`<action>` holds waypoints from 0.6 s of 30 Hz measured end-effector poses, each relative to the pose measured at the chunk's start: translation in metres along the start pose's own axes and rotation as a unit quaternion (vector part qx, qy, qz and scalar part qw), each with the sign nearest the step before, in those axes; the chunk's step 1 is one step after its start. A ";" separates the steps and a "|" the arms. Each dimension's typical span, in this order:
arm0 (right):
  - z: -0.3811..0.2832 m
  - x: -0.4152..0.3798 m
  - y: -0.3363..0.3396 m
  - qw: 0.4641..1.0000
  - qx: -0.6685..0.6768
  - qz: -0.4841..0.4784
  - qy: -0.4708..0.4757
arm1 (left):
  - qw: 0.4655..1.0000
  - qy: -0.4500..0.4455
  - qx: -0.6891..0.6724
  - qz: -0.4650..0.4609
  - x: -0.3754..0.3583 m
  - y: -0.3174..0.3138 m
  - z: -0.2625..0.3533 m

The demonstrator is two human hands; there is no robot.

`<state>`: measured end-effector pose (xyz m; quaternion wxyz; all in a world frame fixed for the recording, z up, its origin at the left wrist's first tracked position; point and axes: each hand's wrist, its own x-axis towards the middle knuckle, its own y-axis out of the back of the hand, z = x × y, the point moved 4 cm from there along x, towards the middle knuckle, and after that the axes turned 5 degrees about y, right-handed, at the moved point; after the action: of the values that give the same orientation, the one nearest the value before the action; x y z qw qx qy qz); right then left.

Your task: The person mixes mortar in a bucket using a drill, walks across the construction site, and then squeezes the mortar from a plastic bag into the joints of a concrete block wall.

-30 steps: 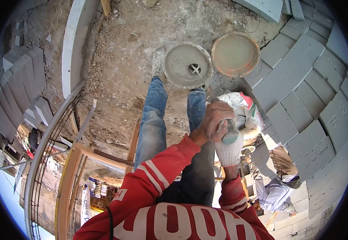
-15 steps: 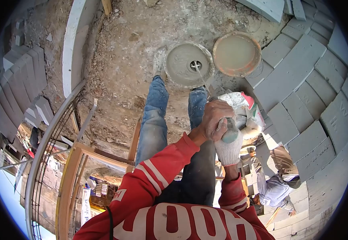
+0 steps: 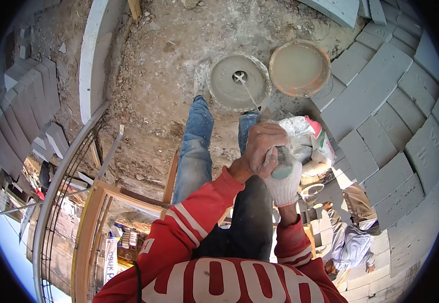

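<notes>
Both my hands grip a teal power mixer (image 3: 282, 169) held in front of me. My bare left hand (image 3: 261, 145) wraps over its top. My right hand (image 3: 281, 187), in a white glove, holds it from below. A thin metal shaft (image 3: 247, 93) runs from the tool down into a bucket of grey mortar (image 3: 228, 87) between my feet. The paddle end (image 3: 238, 77) sits in a hollow in the mortar. Next to it on the right stands an orange bucket (image 3: 299, 68) of cloudy water.
Grey blocks (image 3: 376, 116) are laid in a curve on the right. A white sack (image 3: 307, 134) lies beside my right leg. Another person (image 3: 348, 237) works lower down at right. A rebar cage and wooden frame (image 3: 85, 212) drop away at the left.
The paddle has swung left and upward within the mortar bucket. My hands with the mixer have shifted slightly left and up. The person below has moved a little lower.
</notes>
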<state>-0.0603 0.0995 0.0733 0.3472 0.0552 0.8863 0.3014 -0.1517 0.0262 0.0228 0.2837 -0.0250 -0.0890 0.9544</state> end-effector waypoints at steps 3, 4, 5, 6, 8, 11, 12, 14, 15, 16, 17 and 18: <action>-0.007 0.007 0.001 0.998 -0.038 -0.037 0.020 | 1.000 0.021 -0.009 0.016 -0.002 0.004 -0.005; -0.006 0.007 0.000 0.998 -0.038 -0.037 0.021 | 1.000 0.020 -0.009 0.016 -0.001 0.003 -0.005; -0.004 0.005 0.000 0.999 -0.034 -0.020 0.015 | 1.000 0.013 -0.014 0.024 -0.001 0.001 -0.005; -0.003 0.005 0.001 0.999 -0.030 -0.004 0.009 | 0.999 0.006 -0.019 0.032 0.001 0.001 -0.003; -0.004 0.006 0.003 0.999 -0.024 0.036 0.011 | 1.000 0.003 -0.009 0.010 0.007 -0.001 -0.002; -0.001 0.013 0.012 0.998 -0.050 0.031 0.001 | 1.000 0.003 -0.016 0.025 0.009 -0.013 -0.011; 0.001 0.013 0.013 0.997 -0.081 -0.012 -0.013 | 0.998 0.008 -0.032 0.060 0.011 -0.014 -0.011; 0.004 0.012 0.015 0.998 -0.063 -0.001 -0.025 | 0.999 0.016 -0.032 0.032 0.013 -0.017 -0.012; 0.005 0.011 0.016 0.998 -0.042 0.012 -0.036 | 0.999 0.023 -0.030 0.003 0.015 -0.018 -0.011; 0.009 0.009 0.016 0.998 -0.042 0.011 -0.036 | 0.999 0.022 -0.030 0.004 0.015 -0.022 -0.011; 0.014 0.006 0.016 0.998 -0.056 0.025 -0.013 | 0.999 0.009 -0.036 0.024 0.014 -0.027 -0.010; 0.018 0.003 0.017 0.997 -0.069 0.040 0.012 | 0.998 -0.006 -0.043 0.045 0.012 -0.031 -0.010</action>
<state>-0.0532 0.1233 0.0710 0.3273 0.0628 0.8646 0.3761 -0.1444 0.0597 0.0189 0.2387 -0.0356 -0.1300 0.9617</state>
